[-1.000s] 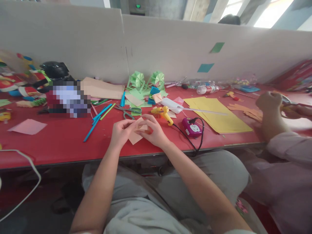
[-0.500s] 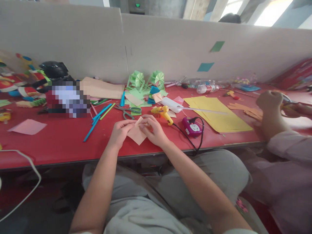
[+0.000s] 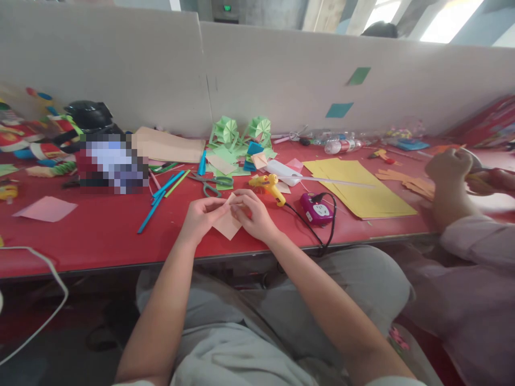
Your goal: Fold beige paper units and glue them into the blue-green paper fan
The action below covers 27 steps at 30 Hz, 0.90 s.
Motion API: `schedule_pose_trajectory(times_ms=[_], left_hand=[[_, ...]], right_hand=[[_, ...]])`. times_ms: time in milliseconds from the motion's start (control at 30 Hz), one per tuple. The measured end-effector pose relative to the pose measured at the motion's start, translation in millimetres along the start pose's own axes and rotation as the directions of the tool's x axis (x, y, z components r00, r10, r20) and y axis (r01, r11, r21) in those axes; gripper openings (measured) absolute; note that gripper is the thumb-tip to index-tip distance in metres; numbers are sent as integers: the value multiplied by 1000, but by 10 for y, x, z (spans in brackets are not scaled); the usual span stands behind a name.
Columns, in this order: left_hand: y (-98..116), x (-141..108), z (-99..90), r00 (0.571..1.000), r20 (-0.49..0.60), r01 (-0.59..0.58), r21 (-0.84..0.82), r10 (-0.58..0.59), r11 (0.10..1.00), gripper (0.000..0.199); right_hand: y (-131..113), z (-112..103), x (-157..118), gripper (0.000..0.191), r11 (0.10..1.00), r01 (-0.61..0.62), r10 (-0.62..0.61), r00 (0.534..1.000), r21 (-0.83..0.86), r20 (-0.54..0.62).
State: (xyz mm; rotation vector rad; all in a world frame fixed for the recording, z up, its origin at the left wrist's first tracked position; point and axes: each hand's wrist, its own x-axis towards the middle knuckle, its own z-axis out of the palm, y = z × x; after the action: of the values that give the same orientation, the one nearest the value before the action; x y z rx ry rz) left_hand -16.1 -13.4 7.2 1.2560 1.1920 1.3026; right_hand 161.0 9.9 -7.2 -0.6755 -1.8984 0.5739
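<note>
Between my hands is a light peach paper square (image 3: 229, 226), one corner pointing toward me and the far part covered by my fingers. My left hand (image 3: 201, 217) grips its left side with thumb and fingers together. My right hand (image 3: 254, 214) pinches the paper near its far corner. Just beyond lie green-handled scissors (image 3: 213, 185), and a yellow glue gun (image 3: 270, 187) rests to the right of them, its black cord running toward a purple power socket (image 3: 317, 209).
Blue and green strips (image 3: 161, 198) and a pink sheet (image 3: 50, 209) lie left. Green folded paper shapes (image 3: 226, 130) stand by the partition. Yellow sheets (image 3: 362, 187) are at right, beside another person's hand (image 3: 448, 166).
My left hand's thumb and fingers have shifted slightly inward over the peach paper, covering more of its left side. The other person's hands at the right have moved a little.
</note>
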Motion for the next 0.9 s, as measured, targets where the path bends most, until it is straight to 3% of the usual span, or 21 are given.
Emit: schedule_pose_trajectory(times_ms=[233, 333, 467, 667, 900], left_hand=[[-29, 19, -6, 1000, -17, -14, 41, 14, 999, 36], [-42, 25, -4, 999, -40, -27, 63, 29, 998, 35], [-55, 25, -1, 997, -43, -52, 102, 57, 993, 34], [-49, 12, 9, 995, -50, -83, 151, 91, 985, 34], [-21, -7, 22, 991, -74, -97, 185, 112, 978, 31]], right_hand=[[11, 25, 10, 13, 1000, -18, 18, 1000, 2, -22], [20, 30, 9, 16, 995, -96, 98, 994, 39, -54], [32, 21, 13, 21, 957, -269, 277, 958, 105, -71], [70, 28, 47, 31, 904, -304, 354, 926, 300, -128], [57, -2, 62, 41, 779, -434, 535, 837, 453, -117]])
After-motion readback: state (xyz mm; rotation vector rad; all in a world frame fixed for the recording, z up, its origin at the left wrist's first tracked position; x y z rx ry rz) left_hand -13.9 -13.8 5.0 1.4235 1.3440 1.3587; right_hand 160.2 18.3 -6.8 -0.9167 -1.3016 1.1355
